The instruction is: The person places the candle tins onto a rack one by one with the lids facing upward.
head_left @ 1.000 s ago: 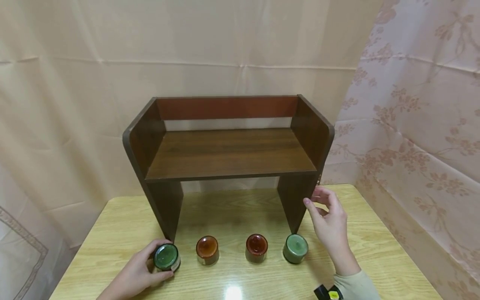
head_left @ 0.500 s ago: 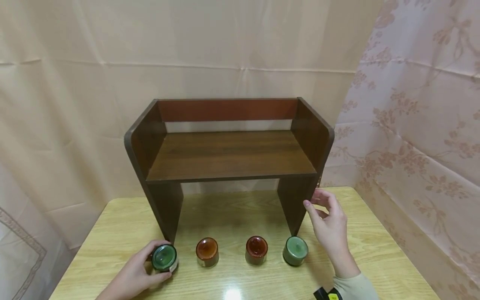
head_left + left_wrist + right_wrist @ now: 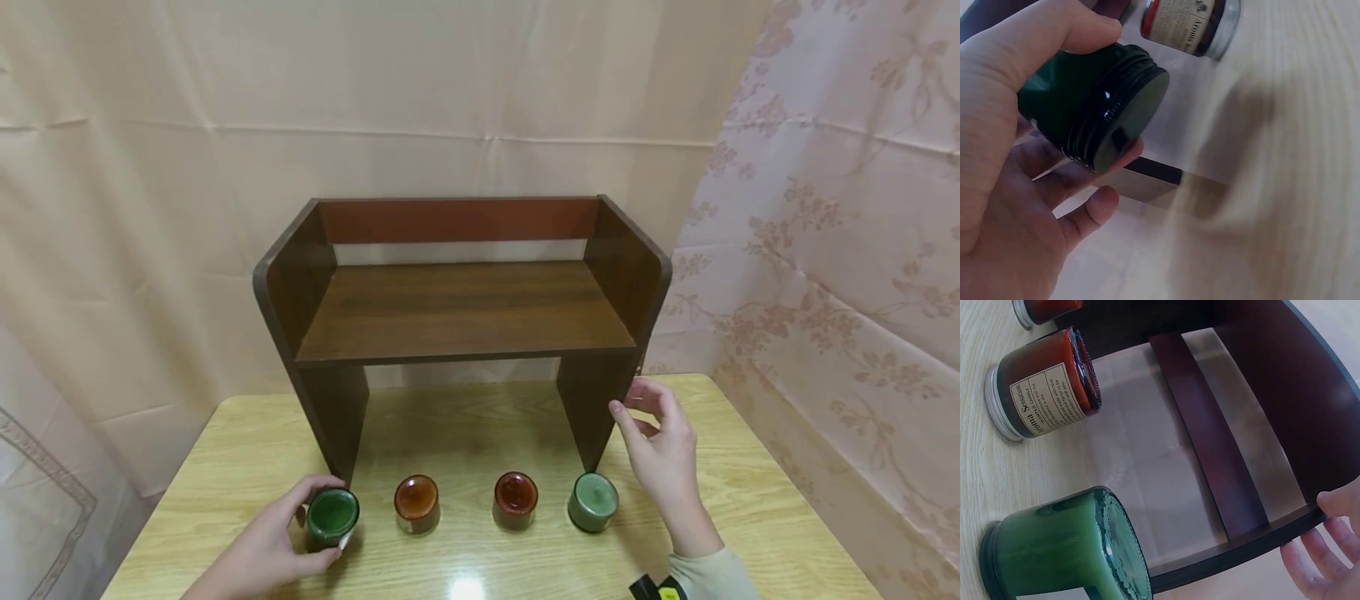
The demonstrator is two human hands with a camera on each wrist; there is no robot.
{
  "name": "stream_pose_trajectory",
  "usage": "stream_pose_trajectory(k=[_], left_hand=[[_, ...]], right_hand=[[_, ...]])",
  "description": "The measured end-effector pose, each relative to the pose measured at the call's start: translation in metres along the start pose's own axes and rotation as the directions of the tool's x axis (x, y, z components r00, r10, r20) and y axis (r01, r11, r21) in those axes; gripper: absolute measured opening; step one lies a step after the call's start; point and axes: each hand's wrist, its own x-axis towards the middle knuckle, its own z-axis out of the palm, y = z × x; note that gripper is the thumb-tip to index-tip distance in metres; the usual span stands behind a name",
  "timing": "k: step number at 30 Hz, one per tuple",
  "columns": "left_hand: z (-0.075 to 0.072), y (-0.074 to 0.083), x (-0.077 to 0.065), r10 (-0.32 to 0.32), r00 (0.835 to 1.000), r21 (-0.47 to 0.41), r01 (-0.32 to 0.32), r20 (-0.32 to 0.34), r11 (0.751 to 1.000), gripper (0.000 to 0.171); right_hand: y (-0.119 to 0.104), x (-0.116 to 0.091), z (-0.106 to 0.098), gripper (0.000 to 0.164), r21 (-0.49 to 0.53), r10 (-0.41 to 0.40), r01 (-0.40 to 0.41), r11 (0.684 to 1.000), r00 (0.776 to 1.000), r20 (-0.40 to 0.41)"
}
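My left hand (image 3: 266, 537) grips a dark green glass candle jar (image 3: 332, 518) at the front left. Its lid faces down, and in the left wrist view the jar (image 3: 1094, 109) looks tilted and lifted off the table. Beside the dark brown wooden shelf (image 3: 465, 312), my right hand (image 3: 660, 446) pinches the edge of the right side panel, thumb on one face and fingers on the other. An amber candle jar (image 3: 416, 502), a red-brown candle jar (image 3: 515, 500) and a lighter green candle jar (image 3: 593, 502) stand upside down in a row before the shelf.
The light wooden table (image 3: 750, 500) carries everything. A beige curtain (image 3: 480, 100) hangs behind the shelf, and a floral curtain (image 3: 840, 250) lies along the right side. Light glares off the table's front.
My left hand has tilted and slightly raised the dark green candle jar, so its label shows less and a shadow appears beside it. The right hand keeps its place on the shelf.
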Motion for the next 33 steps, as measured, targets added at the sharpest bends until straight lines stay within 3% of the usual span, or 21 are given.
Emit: stream_pose_trajectory(k=[8, 14, 21, 33], left_hand=[[-0.016, 0.018, 0.012, 0.064, 0.998, 0.024, -0.065, 0.018, 0.998, 0.076], [-0.028, 0.028, 0.022, 0.053, 0.998, 0.030, -0.055, 0.041, 0.998, 0.079], [-0.041, 0.039, 0.032, 0.059, 0.998, 0.085, -0.060, 0.012, 0.995, 0.082], [-0.044, 0.047, 0.042, 0.122, 0.992, 0.095, -0.120, -0.016, 0.988, 0.075]], right_hand=[[0.001, 0.000, 0.001, 0.039, 0.017, -0.010, 0.010, 1.000, 1.000, -0.004], [0.001, -0.001, 0.001, 0.039, 0.022, -0.011, 0.011, 1.000, 1.000, -0.001], [-0.002, -0.001, 0.001, 0.038, 0.031, -0.019, 0.019, 0.999, 1.000, 0.001], [-0.001, 0.000, 0.000, 0.039, 0.025, -0.015, 0.015, 1.000, 1.000, 0.015]])
